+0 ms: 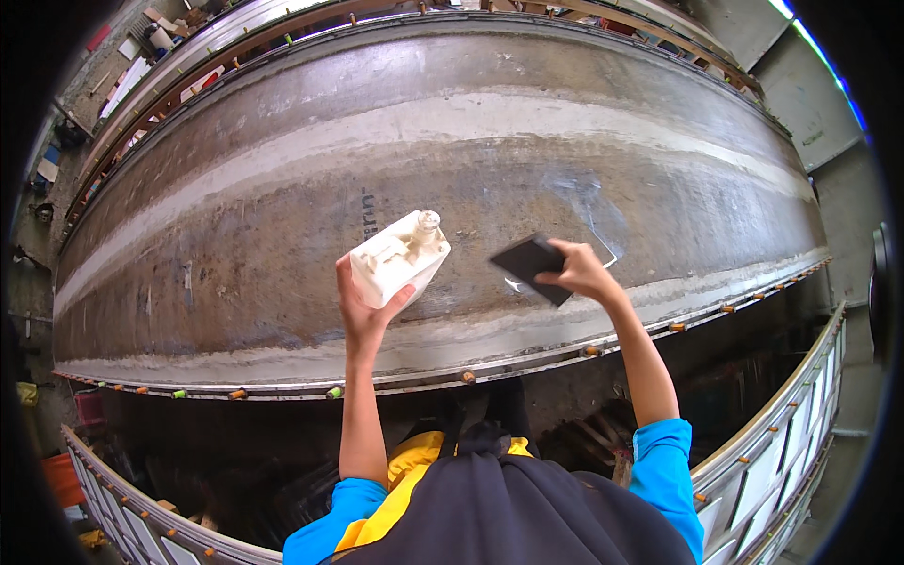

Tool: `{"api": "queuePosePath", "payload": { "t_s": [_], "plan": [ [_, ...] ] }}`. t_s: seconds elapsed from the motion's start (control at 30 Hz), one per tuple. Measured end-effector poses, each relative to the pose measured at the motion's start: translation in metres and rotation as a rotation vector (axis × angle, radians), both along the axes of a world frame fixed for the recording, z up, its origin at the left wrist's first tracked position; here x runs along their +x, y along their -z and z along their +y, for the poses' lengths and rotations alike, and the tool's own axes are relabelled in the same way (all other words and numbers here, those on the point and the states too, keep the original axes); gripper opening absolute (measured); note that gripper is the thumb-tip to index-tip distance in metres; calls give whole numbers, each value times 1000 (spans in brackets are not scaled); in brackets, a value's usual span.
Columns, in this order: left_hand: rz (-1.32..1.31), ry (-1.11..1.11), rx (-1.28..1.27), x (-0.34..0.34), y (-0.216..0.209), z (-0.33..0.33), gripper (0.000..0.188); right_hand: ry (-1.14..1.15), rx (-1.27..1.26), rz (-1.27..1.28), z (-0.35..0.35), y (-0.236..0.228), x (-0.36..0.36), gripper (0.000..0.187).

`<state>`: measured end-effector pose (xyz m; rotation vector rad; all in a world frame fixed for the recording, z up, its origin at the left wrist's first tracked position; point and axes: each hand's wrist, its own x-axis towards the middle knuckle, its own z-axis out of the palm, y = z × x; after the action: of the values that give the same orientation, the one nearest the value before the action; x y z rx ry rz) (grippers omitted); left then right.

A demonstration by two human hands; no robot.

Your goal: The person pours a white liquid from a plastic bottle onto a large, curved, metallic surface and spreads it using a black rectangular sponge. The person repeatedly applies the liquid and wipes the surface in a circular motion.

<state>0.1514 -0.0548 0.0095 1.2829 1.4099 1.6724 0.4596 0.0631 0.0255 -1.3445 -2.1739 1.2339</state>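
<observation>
My left hand (365,315) is wrapped round a white plastic jug (391,262), which is tilted above the work surface with its neck pointing away from me. Pale residue coats the jug's top around the neck and handle. Between the thumb and fingers of my right hand (579,273) is a thin, dark rectangular pad (524,262), slightly blurred and held at a slant. A small white smear (513,284) lies on the surface by the pad's near edge. Beyond my right hand, a shiny, pale wet-looking patch (589,205) spreads over the brown surface.
Beneath both hands stretches a long, worn brown slab (273,245) with lengthwise grey bands. Orange and green plugs (468,377) line its near edge. A framed panel (767,443) curves behind me, with a dark gap between. Wooden beams (650,38) run along the far side.
</observation>
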Motion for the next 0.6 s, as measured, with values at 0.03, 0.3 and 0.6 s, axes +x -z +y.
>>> {"api": "queuePosePath", "payload": {
  "t_s": [0.03,0.3,0.6],
  "plan": [
    [15,-6,-6,1,-3,0,66,-158,-20,-95,4,5,-10,58],
    [45,-173,-70,26,-16,-13,64,-304,86,-125,121,37,8,53],
    [-6,-355,-84,72,-12,-16,64,-510,701,-538,69,35,17,33]
  ]
}}
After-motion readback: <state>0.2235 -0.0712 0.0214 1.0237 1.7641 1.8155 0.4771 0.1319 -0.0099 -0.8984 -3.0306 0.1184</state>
